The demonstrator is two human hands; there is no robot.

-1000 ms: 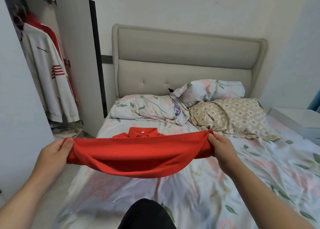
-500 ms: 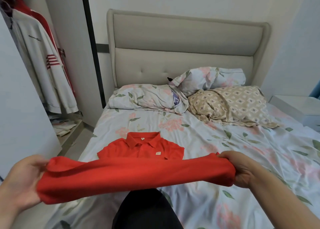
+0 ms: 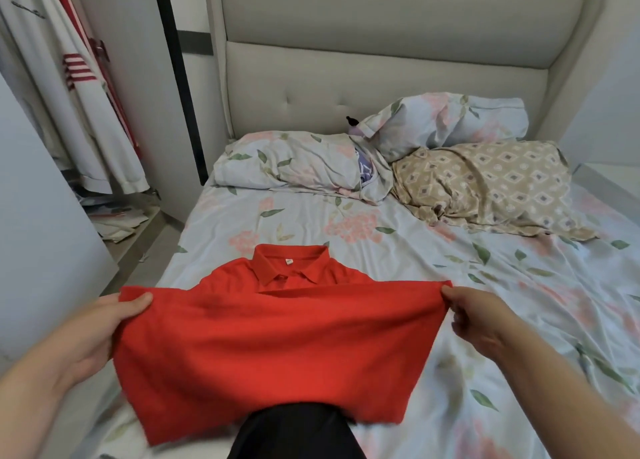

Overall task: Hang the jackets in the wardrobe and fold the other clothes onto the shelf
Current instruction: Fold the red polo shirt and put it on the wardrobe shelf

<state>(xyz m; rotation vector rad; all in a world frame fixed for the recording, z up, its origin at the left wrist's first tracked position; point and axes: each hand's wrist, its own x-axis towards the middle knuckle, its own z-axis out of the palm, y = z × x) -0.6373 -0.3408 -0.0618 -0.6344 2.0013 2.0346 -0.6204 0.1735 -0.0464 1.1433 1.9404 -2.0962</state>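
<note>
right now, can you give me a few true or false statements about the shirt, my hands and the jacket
1. The left hand and the right hand each grip a corner of the red polo shirt. True.
2. The white jacket lies on the bed. False: it hangs in the wardrobe on the left.
3. The shirt's collar points toward the headboard. True.
4. The beige patterned pillow sits left of the floral pillow. False: it sits to the right of it.
</note>
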